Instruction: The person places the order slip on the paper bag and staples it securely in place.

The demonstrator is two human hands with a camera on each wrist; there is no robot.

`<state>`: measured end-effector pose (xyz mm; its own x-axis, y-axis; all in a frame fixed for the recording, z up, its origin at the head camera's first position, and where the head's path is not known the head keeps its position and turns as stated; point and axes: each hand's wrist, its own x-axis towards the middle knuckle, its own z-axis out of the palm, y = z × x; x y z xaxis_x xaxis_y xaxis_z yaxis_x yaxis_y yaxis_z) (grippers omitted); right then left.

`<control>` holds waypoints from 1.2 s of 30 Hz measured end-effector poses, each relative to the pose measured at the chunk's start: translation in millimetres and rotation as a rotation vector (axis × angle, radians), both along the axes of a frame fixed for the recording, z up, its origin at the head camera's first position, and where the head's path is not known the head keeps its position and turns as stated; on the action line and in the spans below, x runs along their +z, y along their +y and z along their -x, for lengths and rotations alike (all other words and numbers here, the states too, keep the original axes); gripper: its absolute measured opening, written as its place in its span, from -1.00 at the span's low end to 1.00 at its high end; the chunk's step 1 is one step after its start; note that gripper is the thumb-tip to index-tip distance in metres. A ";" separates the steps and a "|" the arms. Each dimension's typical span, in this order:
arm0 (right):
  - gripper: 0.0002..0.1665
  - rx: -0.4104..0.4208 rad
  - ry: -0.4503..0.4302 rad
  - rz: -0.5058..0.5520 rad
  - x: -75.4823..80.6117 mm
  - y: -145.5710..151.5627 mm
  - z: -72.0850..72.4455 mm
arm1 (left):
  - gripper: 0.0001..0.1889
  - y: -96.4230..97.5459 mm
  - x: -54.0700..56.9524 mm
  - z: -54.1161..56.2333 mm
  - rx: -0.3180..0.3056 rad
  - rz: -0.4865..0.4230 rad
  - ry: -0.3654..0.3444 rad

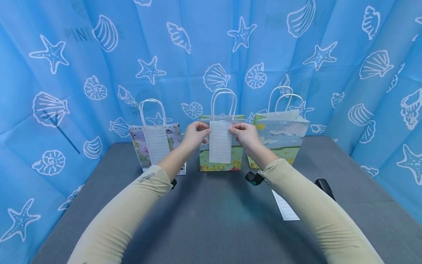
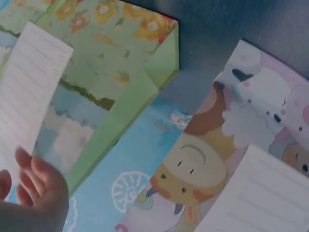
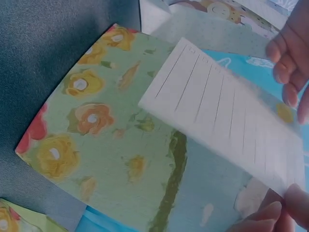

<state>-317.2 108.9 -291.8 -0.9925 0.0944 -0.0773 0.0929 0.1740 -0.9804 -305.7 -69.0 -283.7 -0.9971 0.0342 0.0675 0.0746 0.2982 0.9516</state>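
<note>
A lined white paper strip (image 1: 220, 143) stands upright before the middle gift bag (image 1: 236, 154), which has a flower-meadow print and white handles. My right hand (image 1: 244, 132) pinches the strip's upper right edge, its thumb and fingertips (image 3: 294, 203) meeting there in the right wrist view. At the opposite edge is my left hand (image 1: 195, 135), fingers loosely bent; the left wrist view shows a gap between thumb and fingers (image 2: 41, 169). Part of the bag's front is hidden behind the strip.
To the left stands a cartoon-animal bag (image 1: 174, 137) with another lined strip (image 1: 156, 145) on its front. A second meadow bag (image 1: 283, 135) is at the right. A printed paper strip (image 1: 286, 207) lies on the grey table (image 1: 211, 220), partly under my right forearm. Behind hangs a blue curtain (image 1: 204, 44).
</note>
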 end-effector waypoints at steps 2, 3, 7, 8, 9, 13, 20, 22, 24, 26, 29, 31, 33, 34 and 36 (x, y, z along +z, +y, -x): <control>-0.76 -0.002 0.007 -0.004 0.6 -0.1 1.2 | -0.74 -0.1 2.7 0.4 0.034 0.098 0.102; -0.77 -0.003 0.007 -0.006 0.9 -0.3 1.7 | -0.73 -0.2 4.4 1.3 0.057 0.166 0.164; -0.78 -0.006 0.002 -0.005 1.5 -0.5 2.6 | -0.57 -2.0 13.9 8.5 0.120 0.540 0.397; -0.77 -0.007 0.003 -0.005 1.6 -0.3 2.3 | -0.49 -2.4 16.7 11.8 0.109 0.619 0.425; -0.76 -0.006 0.006 -0.003 1.6 0.1 2.2 | -0.41 -2.5 19.6 15.9 0.087 0.689 0.434; -0.74 -0.013 0.016 -0.009 0.4 1.1 2.3 | -0.15 -1.1 29.5 30.5 -0.036 0.842 0.333; -0.71 -0.024 0.018 0.002 -1.1 -0.4 4.3 | -0.31 -1.1 29.7 44.1 -0.175 0.734 0.126; -0.71 -0.025 0.014 0.011 -0.7 -1.0 4.3 | -0.40 -1.4 26.7 45.3 -0.183 0.694 0.113; -0.72 -0.027 0.015 0.013 -0.4 -1.7 4.1 | -0.49 -1.3 23.7 45.2 -0.168 0.648 0.118; -0.73 -0.026 0.027 0.005 -0.4 -2.0 3.3 | -0.59 -0.8 21.0 44.7 -0.151 0.609 0.130; -0.74 -0.018 0.119 -0.096 -1.5 -2.0 1.4 | -0.72 0.8 18.2 43.4 -0.140 0.562 0.154; -0.72 -0.022 0.214 -0.200 -3.2 -1.3 -0.1 | -0.77 2.0 16.7 43.0 -0.136 0.544 0.169; -0.68 -0.047 0.325 -0.331 -4.5 -0.2 -1.3 | -0.80 2.7 16.0 42.2 -0.135 0.520 0.173; -0.65 -0.065 0.384 -0.399 -4.9 0.5 -1.4 | -0.81 2.6 15.9 41.9 -0.135 0.512 0.175; -0.56 -0.093 0.477 -0.490 -4.8 1.9 -0.7 | -0.81 2.1 16.1 41.4 -0.139 0.500 0.176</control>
